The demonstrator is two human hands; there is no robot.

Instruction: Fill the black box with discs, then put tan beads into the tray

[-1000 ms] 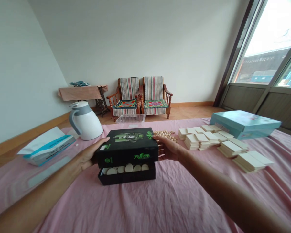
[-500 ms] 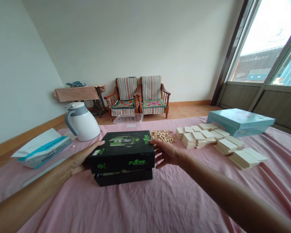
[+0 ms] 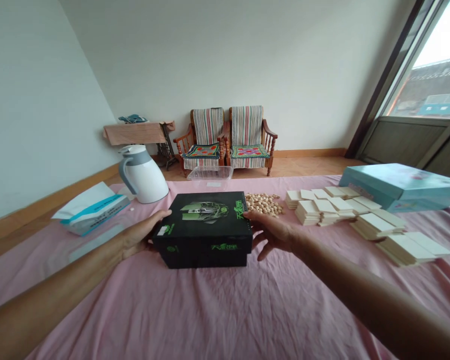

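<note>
A black box lid (image 3: 193,225) with green lettering and a printed picture on top sits over a black box base (image 3: 208,260), whose lower part shows beneath it. My left hand (image 3: 141,234) grips the lid's left side, thumb on the top edge and fingers partly hidden behind the side. At the right side my right hand (image 3: 272,232) holds the lid too, thumb on the top edge, with some lower fingers spread off the side. Just behind the right hand lies a heap of pistachio-like nuts (image 3: 264,204).
A pink cloth (image 3: 225,310) covers the surface. To the left stand a white-and-grey jug (image 3: 146,177) and a tissue pack (image 3: 93,207). A clear plastic tray (image 3: 210,173) is behind the box. Stacks of pale square tiles (image 3: 322,207) and a light-blue box (image 3: 405,185) are at the right.
Both hands have lowered the lid over the base. The gap between lid and base at the front has closed. The camera view has shifted a little to the left.
</note>
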